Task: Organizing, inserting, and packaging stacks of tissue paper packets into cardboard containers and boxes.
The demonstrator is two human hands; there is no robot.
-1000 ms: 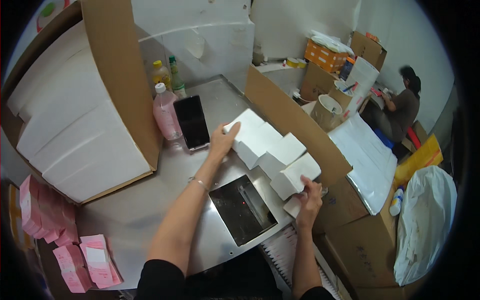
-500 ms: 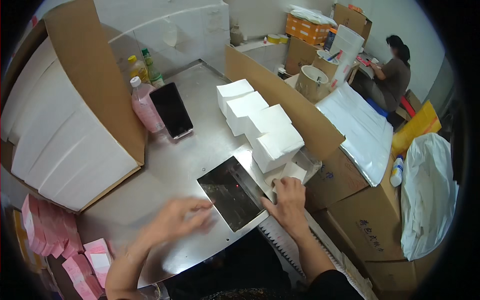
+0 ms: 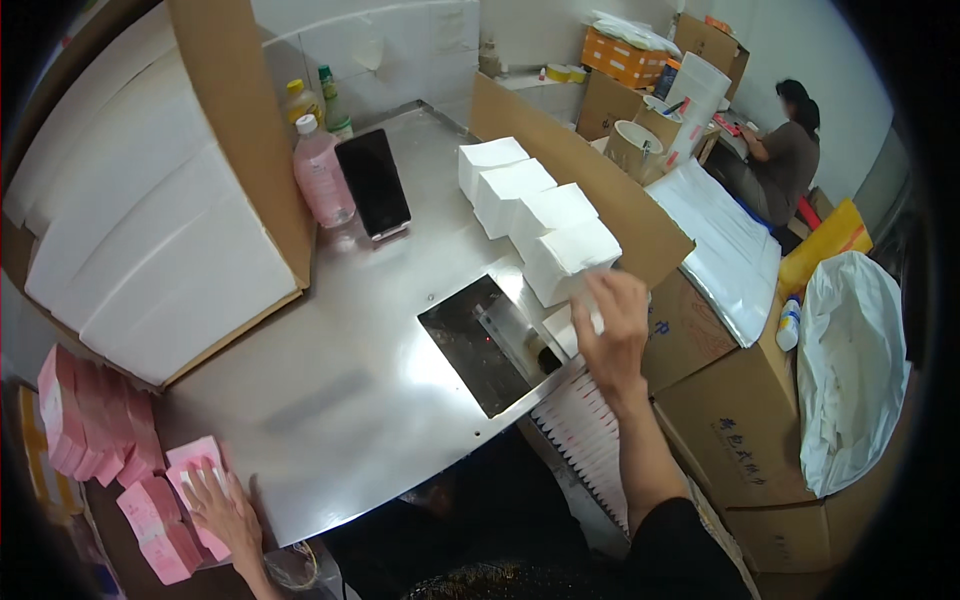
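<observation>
Down at the lower left, my left hand (image 3: 218, 503) lies with fingers spread flat on a stack of pink packets (image 3: 197, 453). A small white piece shows beneath those fingers. Over the right side of the steel table, my right hand (image 3: 615, 335) is bent, thumb and fingers closed around a bit of white tissue (image 3: 597, 318). It is beside the nearest of several white tissue stacks (image 3: 572, 257). Just left of this hand is a dark rectangular opening (image 3: 475, 345) in the tabletop, with a metal part and a small red light inside.
An open carton of white stacks (image 3: 150, 220) stands at the left. A phone (image 3: 374, 185) leans near a pink-liquid bottle (image 3: 322, 172). More pink packets (image 3: 90, 415) lie at the lower left. Cartons (image 3: 760, 440) and a white bag (image 3: 850, 370) fill the right. Another person (image 3: 790, 150) sits behind.
My left hand has moved from beside the opening down-left onto the pink packets. My right hand has lifted up and right, toward the nearest white stack. The view has shifted slightly.
</observation>
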